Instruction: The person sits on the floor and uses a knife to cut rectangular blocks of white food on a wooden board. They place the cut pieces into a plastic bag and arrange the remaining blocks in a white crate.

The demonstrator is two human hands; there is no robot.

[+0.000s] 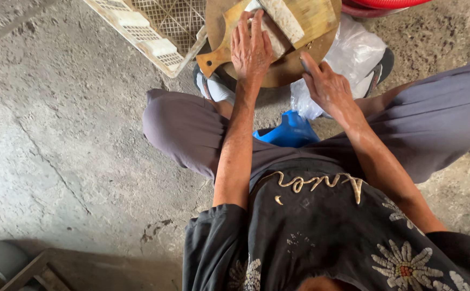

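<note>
- Work in hand sits at twelve o'clock from my knees: a pale, long block of food (pixel 278 24) lies across a small wooden cutting board (pixel 310 16), which rests on a round wooden chopping block (pixel 283 73) set on the concrete floor (pixel 57 134).
- Progress, as I judge it: the pale block looks mostly whole, with one lengthwise split or a second strip showing along its upper side; no loose pieces lie on the board that I can see, so most of the cutting seems yet to be done.
- My left hand (pixel 250 48) lies palm down on the near end of the pale block, fingers spread flat and pointing to twelve o'clock, pressing it rather than curling round it.
- My left forearm runs straight out from six to twelve o'clock, elbow over my left knee.
- My right hand (pixel 326 83) is at the round block's edge, at about four o'clock from the left hand, fingers curled inward; something dark shows at the fingertips, perhaps a handle, but I cannot tell whether I grip anything.
- My right forearm slants in from five o'clock across my right thigh.
- Around the work: a cream plastic crate (pixel 154 27) at ten o'clock, a clear plastic bag (pixel 353 54) at two o'clock, and a blue bag (pixel 291 132) between my legs.
</note>
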